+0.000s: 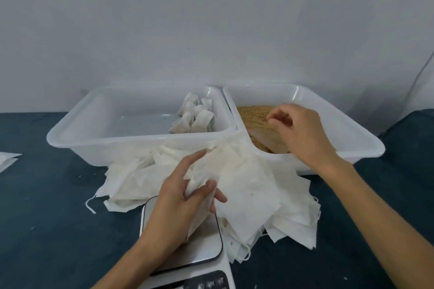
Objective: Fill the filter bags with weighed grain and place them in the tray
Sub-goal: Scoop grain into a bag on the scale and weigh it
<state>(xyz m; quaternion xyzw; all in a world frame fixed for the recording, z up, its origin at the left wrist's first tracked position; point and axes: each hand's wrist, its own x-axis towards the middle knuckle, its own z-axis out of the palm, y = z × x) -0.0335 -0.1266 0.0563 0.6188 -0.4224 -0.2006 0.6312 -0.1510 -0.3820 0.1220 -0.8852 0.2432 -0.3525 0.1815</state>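
Barely begun, I judge: few filled white filter bags (195, 117) lie in the translucent white plastic tray (77, 134); left hand (180, 199) grips an empty white paper bag (237, 185); right hand's (298, 131) grip pinches tan grain (251, 115).

A dark teal table cover (58, 230) is seen under two translucent white trays (70, 141). Tan grain (253, 115) is shown in the right one, off-white filter bags (246, 185) in front, against a pale grey wall (211, 19).
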